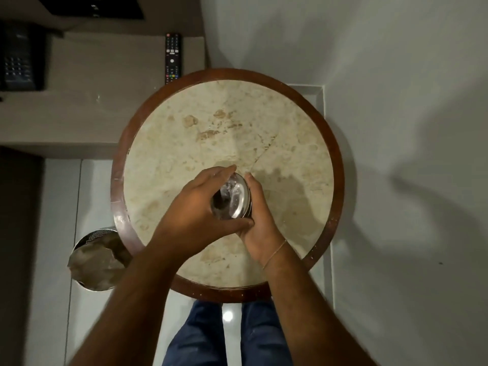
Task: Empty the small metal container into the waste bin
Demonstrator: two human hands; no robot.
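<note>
The small metal container (232,198) is shiny and round, with a domed top, held just above the round marble table (216,122). My left hand (195,207) wraps its left side with fingers over the top. My right hand (257,212) cups its right side and underside. Both hands grip it together. What is inside it is hidden. The waste bin (99,260) is a perforated metal cylinder on the floor at the table's lower left edge, with a crumpled liner or paper showing inside.
A TV remote (173,58) lies on a low beige ledge behind the table, and a black telephone (17,60) sits at the far left. The table has a dark wooden rim (340,165). A white wall runs along the right. My jeans-clad legs (229,336) stand below the table.
</note>
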